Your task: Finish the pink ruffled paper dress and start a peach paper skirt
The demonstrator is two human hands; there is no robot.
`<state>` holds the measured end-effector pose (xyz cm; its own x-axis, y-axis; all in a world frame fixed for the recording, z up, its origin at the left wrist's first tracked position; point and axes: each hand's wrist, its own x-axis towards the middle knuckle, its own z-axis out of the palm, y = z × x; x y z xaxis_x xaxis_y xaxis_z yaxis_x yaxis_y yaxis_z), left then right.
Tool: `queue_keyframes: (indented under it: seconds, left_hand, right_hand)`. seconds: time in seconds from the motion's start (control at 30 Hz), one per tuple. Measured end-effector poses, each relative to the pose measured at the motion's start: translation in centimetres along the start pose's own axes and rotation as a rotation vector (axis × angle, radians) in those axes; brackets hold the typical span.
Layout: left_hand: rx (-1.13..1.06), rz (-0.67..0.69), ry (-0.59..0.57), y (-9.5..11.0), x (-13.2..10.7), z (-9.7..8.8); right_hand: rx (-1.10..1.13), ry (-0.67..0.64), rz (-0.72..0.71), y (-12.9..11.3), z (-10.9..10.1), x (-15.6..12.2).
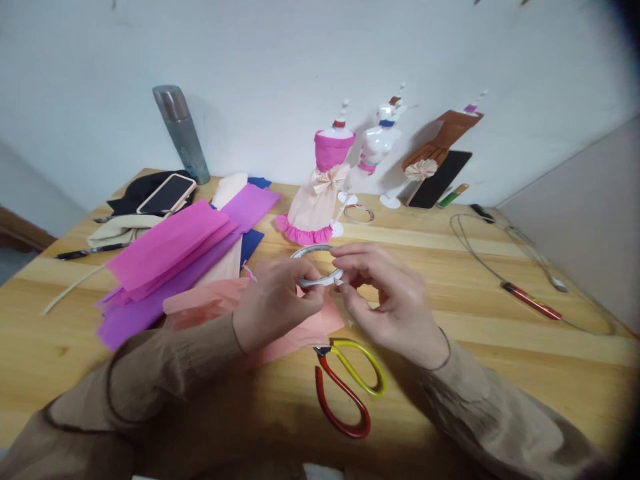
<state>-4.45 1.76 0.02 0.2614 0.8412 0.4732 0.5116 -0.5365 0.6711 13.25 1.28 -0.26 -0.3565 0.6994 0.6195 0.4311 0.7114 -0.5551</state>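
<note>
- Left hand (280, 293): clamped on left side of white ring-shaped tape roll (326, 281).
- Right hand (390, 303): fingers clamped on roll's right edge.
- Roll held up above pale wooden desk (560, 367).
- Salmon thin-paper sheet (205, 303) below; scissors with red and yellow handles (344, 390) lie nearer the wearer.

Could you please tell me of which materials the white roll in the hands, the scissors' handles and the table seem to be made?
White roll: perhaps adhesive tape on a cardboard or plastic ring; blur leaves it open.
Scissors' handles: probably smooth plastic or coated metal, given the glossy highlights.
Table: wood or wood-look surface, softly shiny, shown by streaked grain.
</note>
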Motion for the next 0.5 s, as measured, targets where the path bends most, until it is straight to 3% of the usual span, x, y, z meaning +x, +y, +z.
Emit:
queue_keyframes:
  seconds: [0.33, 0.5]
  left_hand:
    - [-0.113, -0.127, -0.045, 0.0, 0.5, -0.3]
    - [-0.145, -0.215, -0.052, -0.3, 0.6, -0.5]
  right_hand:
    - [-0.079, 0.097, 0.105, 0.1, -0.6, 0.1]
    - [0.17, 0.072, 0.293, 0.7, -1.2, 0.3]
